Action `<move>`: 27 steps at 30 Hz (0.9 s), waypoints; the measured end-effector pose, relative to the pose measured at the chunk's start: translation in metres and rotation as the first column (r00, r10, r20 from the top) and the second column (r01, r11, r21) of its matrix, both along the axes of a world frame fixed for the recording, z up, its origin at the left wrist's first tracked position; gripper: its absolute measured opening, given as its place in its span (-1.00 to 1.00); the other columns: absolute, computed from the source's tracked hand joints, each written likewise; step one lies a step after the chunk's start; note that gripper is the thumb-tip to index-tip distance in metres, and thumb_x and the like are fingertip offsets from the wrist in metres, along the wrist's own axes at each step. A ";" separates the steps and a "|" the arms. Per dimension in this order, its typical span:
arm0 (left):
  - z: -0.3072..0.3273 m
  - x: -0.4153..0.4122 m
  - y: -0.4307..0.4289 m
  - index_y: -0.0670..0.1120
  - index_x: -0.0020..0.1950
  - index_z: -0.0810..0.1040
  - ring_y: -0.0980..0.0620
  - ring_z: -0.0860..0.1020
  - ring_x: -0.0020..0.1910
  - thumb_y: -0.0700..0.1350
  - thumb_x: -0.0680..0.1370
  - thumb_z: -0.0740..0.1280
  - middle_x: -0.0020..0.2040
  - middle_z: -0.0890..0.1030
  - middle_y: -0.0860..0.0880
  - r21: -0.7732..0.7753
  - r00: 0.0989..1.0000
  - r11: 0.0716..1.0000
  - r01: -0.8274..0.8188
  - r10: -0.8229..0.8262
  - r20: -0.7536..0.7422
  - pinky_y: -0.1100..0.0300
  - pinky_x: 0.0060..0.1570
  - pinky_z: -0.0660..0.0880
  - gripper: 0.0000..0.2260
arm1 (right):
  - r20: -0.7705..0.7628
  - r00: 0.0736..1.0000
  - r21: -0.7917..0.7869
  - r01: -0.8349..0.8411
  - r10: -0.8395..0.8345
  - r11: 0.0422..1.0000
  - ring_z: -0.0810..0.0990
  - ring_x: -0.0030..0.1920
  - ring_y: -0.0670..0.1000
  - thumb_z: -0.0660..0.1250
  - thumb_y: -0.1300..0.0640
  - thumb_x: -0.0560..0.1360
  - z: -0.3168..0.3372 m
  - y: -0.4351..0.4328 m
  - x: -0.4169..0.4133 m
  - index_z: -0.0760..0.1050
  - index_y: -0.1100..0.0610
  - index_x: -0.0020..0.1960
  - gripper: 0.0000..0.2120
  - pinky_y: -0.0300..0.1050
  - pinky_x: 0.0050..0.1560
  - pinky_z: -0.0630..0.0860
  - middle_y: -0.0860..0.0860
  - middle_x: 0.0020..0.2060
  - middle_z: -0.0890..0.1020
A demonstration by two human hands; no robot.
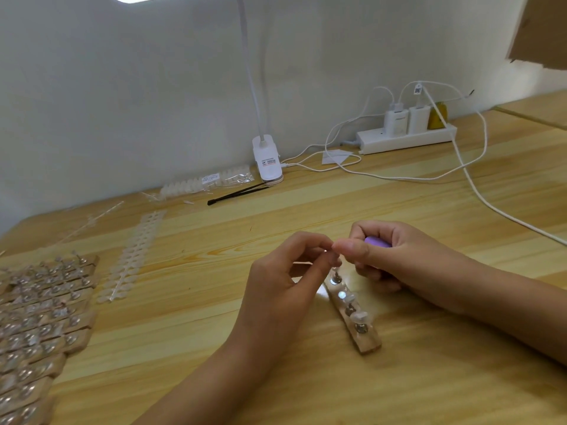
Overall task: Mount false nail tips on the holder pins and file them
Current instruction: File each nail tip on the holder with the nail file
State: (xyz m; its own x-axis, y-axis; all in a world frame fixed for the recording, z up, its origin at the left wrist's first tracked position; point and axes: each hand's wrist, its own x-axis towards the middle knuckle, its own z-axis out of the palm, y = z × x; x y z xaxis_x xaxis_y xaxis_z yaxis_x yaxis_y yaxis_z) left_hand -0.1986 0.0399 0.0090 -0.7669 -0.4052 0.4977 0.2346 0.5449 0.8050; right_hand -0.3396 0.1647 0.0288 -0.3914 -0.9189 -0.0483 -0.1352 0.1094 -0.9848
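Head view: we see both hands meeting just above the far end of the wooden holder (369, 345), which lies on the table (429, 384) right in front of us. Our left hand (276, 280) pinches something tiny and glinting between thumb and forefinger. We take it for a nail tip (325, 250), though it is too small to be sure. Our right hand (408, 259) curls round a purple file (378, 241), and its thumb and forefinger touch the left fingertips. Two mounted tips (359, 316) sit on pins midway along the holder; the pin at its near end looks bare. The risks, as we judge them: the tip is slick and light, so it may spring from the pinch and land somewhere beyond the holder. Pressing down off-centre could rock the holder or seat the tip crooked. The file, cramped in the palm, could knock the mounted tips beside it.
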 end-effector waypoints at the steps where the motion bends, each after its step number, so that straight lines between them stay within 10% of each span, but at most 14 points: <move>1: 0.001 -0.001 -0.001 0.05 -0.03 0.61 0.13 0.67 -0.06 -0.10 0.54 0.40 -0.13 0.69 0.04 0.073 1.000 0.997 -0.009 0.008 0.006 0.26 -0.04 0.57 -0.95 | 0.046 0.999 -0.019 0.026 -0.025 0.999 0.36 -0.47 -0.11 0.44 -0.25 0.38 0.000 -0.002 0.000 0.45 0.00 -0.35 -0.63 -0.30 -0.50 0.31 -0.03 -0.43 0.45; 9: 0.002 -0.001 -0.005 0.11 -0.06 0.61 0.15 0.60 -0.08 -0.04 0.53 0.41 -0.07 0.63 0.08 0.169 0.998 0.985 -0.027 0.036 -0.051 0.35 -0.05 0.49 -0.96 | 0.368 0.929 -0.054 0.067 -0.043 0.996 0.25 -0.39 -0.06 -0.05 0.19 0.48 0.001 -0.001 -0.013 0.44 0.18 -0.16 -0.71 -0.24 -0.47 0.24 0.04 -0.33 0.43; 16: 0.002 0.000 -0.004 0.03 -0.03 0.60 0.03 0.61 -0.02 -0.04 0.50 0.40 -0.04 0.60 0.03 0.132 0.997 0.991 0.018 -0.007 -0.083 0.27 -0.02 0.53 -0.92 | 0.389 0.915 -0.073 -0.089 0.111 0.993 0.53 -0.27 -0.06 0.27 0.14 0.44 0.008 0.007 -0.012 0.66 0.15 0.15 -0.66 -0.23 -0.25 0.54 0.09 -0.17 0.51; 22: 0.001 0.000 -0.004 0.01 -0.07 0.60 -0.01 0.61 0.00 -0.18 0.50 0.40 -0.06 0.61 0.02 0.143 0.998 0.989 0.025 -0.017 -0.058 0.25 -0.06 0.55 -0.91 | 0.051 0.998 -0.137 -0.039 0.046 0.990 0.67 -0.05 -0.06 0.27 0.20 0.56 0.001 0.004 -0.001 0.43 -0.05 0.35 -0.62 -0.23 -0.07 0.59 0.07 -0.02 0.63; 27: 0.000 0.000 -0.004 0.04 -0.08 0.59 -0.03 0.62 0.01 -0.17 0.49 0.41 -0.07 0.61 0.05 0.121 0.999 0.992 0.026 -0.021 -0.044 0.26 -0.07 0.56 -0.89 | 0.041 0.999 -0.286 0.030 -0.019 0.958 0.68 -0.14 -0.02 0.47 0.12 0.38 0.002 0.005 -0.004 0.51 0.09 0.13 -0.65 -0.23 -0.11 0.59 0.02 -0.15 0.68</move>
